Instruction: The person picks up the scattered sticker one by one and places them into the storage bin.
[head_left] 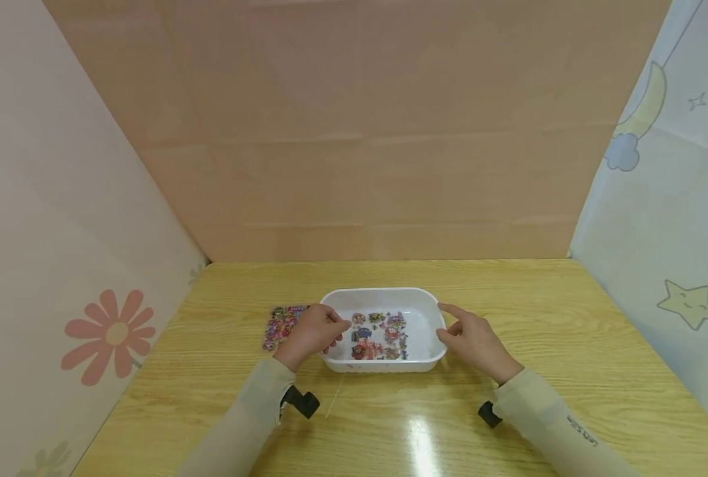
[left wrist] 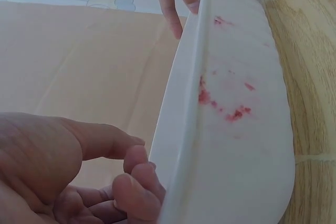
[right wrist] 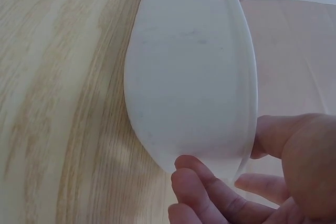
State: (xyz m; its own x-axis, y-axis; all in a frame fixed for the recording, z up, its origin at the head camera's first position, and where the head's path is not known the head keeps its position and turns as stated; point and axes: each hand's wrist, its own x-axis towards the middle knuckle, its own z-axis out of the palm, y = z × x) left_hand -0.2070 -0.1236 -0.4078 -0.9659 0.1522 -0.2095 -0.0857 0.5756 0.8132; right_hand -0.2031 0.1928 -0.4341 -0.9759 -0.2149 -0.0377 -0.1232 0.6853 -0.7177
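A shallow white plastic basin [head_left: 423, 321] with rounded corners stands on the table, several colourful cartoon stickers [head_left: 368, 348] on its floor. My right hand [head_left: 471, 338] holds its right end, the thumb [right wrist: 265, 136] at the rim and curled fingers [right wrist: 191, 187] by the outer wall. Over the left rim, my left hand [head_left: 314, 331] has its fingers bent and the thumb close to a fingertip [left wrist: 136, 156]; whether anything small lies between them cannot be seen. Red marks [left wrist: 239, 113] show on the basin's front wall.
A colourful printed sheet [head_left: 278, 328] lies left of the basin, partly under the left hand. A thin pale strip [head_left: 334, 395] is on the wooden table [head_left: 508, 285] in front. A plain backdrop [head_left: 359, 132] rises behind, with patterned cloth at both sides.
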